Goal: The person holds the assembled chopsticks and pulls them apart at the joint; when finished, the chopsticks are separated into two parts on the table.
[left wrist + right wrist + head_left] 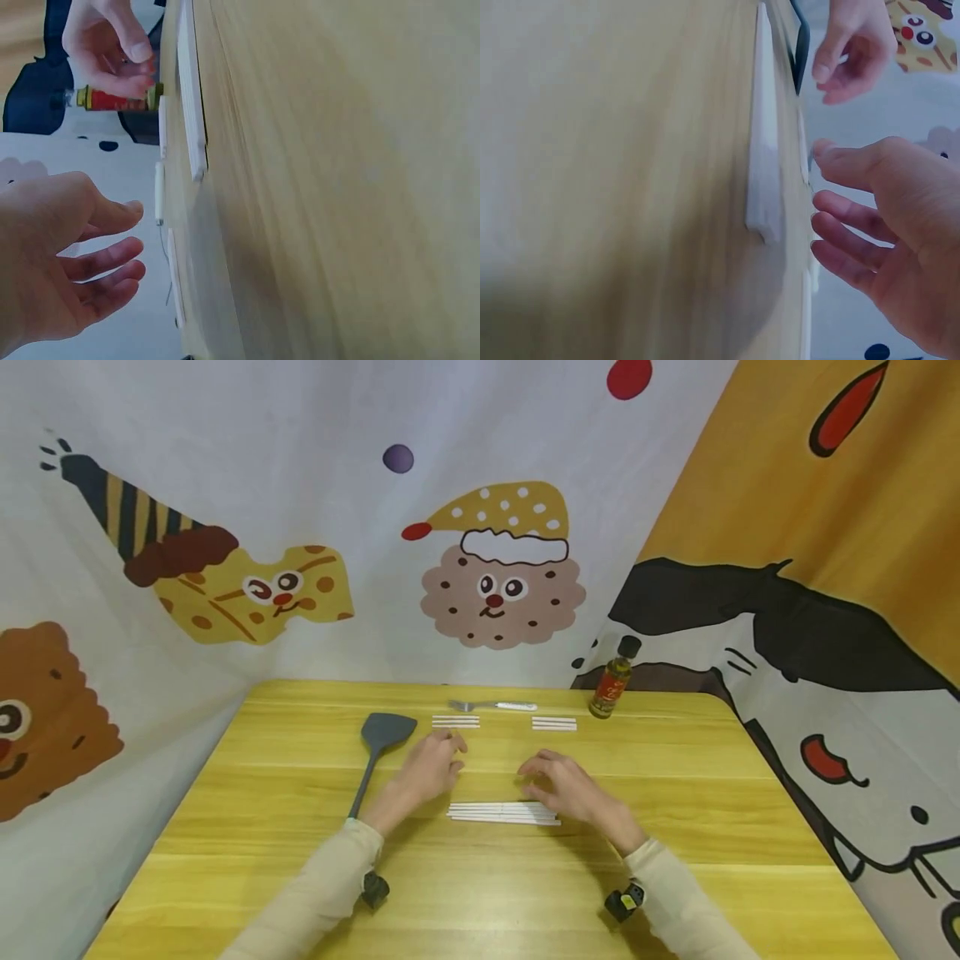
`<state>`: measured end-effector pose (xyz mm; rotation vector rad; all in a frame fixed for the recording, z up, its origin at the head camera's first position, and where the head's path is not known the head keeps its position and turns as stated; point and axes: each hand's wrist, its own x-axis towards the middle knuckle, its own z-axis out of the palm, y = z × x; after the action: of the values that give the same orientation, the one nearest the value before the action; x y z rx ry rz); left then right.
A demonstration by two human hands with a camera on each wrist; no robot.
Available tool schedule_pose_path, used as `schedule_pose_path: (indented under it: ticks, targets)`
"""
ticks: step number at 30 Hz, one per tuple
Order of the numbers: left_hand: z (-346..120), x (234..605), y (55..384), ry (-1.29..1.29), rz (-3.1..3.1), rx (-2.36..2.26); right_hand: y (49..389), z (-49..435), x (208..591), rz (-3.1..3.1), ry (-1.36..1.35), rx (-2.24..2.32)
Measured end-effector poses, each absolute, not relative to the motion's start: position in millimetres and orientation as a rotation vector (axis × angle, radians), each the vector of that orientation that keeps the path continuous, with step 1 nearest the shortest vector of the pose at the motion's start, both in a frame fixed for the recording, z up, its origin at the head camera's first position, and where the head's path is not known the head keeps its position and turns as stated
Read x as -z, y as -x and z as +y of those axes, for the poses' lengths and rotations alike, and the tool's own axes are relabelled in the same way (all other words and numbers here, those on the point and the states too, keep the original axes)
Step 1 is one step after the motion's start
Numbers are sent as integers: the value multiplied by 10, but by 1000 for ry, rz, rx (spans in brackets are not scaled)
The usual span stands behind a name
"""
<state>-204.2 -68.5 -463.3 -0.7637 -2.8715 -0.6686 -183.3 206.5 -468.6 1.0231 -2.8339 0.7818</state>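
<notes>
Several long thin white sticks point(504, 812) lie side by side on the wooden table, between and slightly nearer than the hands. My left hand point(426, 770) hovers over the table beyond their left end, loosely bent fingers holding nothing. Above their right end is my right hand point(564, 787), also holding nothing, its fingers apart from the thumb in the right wrist view. Farther back, short white sticks lie in a left group point(455, 722), just past the left fingertips, and a right group point(554, 724). A grey spatula point(387, 732) lies left of the left hand, its handle partly behind the forearm.
A fork point(514, 706) with a pale patterned handle lies along the back of the table point(300, 860). At the back right stands a dark-capped bottle point(611, 685) with a red label. A printed cloth point(337, 460) hangs behind the table.
</notes>
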Motion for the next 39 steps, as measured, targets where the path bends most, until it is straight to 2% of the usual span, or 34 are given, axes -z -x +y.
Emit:
schedule_pose_path:
  ticks: [15,39]
  targets:
    - [-517,4719,1770,956,-2922,754,1764,1989,4852,-2807,-1063,-791]
    - [-420,4773,1738,1009,-2967,762,1820,1992,4942,-2775,-1049,-813]
